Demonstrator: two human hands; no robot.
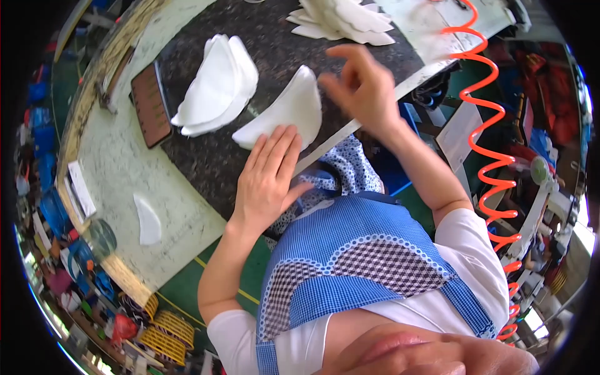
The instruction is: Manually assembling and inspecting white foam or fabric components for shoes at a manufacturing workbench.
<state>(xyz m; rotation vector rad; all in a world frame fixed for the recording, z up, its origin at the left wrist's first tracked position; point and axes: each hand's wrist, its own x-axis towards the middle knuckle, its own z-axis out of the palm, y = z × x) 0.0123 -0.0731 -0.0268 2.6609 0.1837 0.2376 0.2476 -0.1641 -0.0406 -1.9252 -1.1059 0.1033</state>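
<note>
Closest to me is the blue checked apron (369, 225), and just past it runs the near edge of the bench (178, 234). Over that edge I have the left hand (265, 181) laid flat, palm down, its fingers straight and close together and its thumb out to the side; it grips nothing. The single white crescent-shaped piece (281, 115) lies under those fingertips, which press on its lower part, while most of the piece extends beyond them, away from the apron. It rests on the dark mottled panel (206, 159) of the bench, near the front edge, with its narrow tip pointing to the far side.

The right hand (370, 94) is up beside that tip, on the piece's right; the index finger is bent and the thumb stands apart from it, and I see nothing between them. I cannot tell whether the thumb touches the piece's edge.

Off toward the bench's near left corner I see a small white crescent (147, 220) by itself. Left of the piece under my hand sits a stack of white pieces (215, 90), with a flat dark-edged case (150, 106) just beyond it toward the left edge. Farthest, a fanned pile of white pieces (342, 20) lies toward the far edge, and an orange coiled hose (484, 44) hangs at the right end.
</note>
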